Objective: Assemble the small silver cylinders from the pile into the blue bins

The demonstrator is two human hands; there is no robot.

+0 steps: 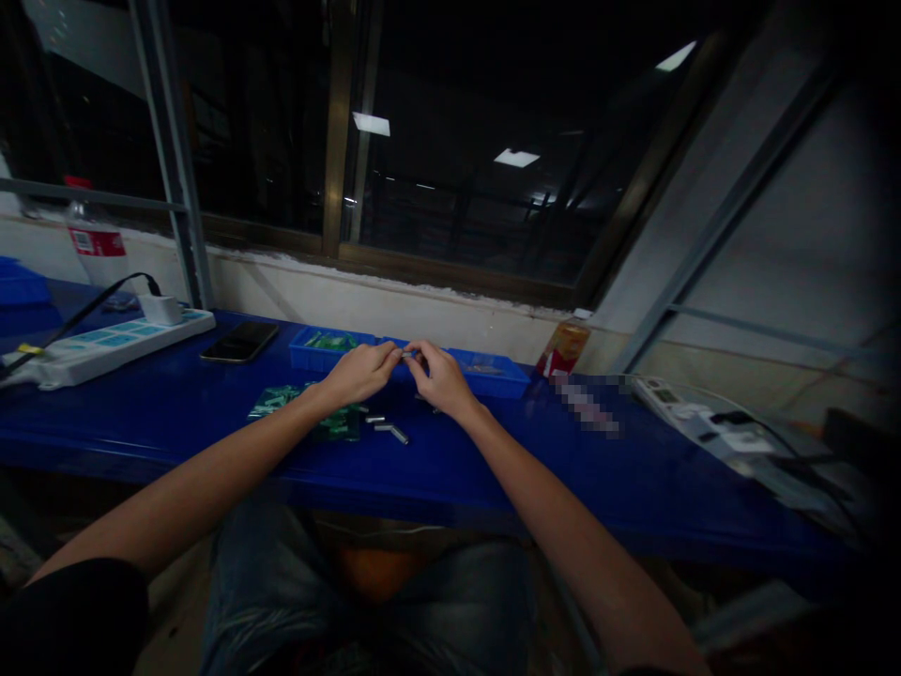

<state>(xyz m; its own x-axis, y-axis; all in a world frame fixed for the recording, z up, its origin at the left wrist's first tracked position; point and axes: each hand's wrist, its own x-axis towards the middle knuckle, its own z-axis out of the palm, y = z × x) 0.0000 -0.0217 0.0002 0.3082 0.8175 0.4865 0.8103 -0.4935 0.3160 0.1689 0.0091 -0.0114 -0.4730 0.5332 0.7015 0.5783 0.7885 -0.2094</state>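
Note:
My left hand (360,373) and my right hand (442,377) meet above the table, fingertips pinched together on a small metal piece (406,355). Most of that piece is covered by the fingers, so its exact kind does not show. Below the hands, several small silvery metal cylinders (398,435) lie loose on the blue tabletop. Beside them, partly under my left forearm, are green sheets (339,427) with small pale pieces on them. Just behind the hands stand a blue tray (310,357) with green pieces and another blue tray (503,383) with small contents I cannot make out.
To the left lie a phone (240,341) and a white power strip (133,340) with a plug and black cable. A red-capped bottle (97,246) stands behind it. On the right are an amber drink bottle (564,347) and another white power strip (694,418). A window wall closes the back.

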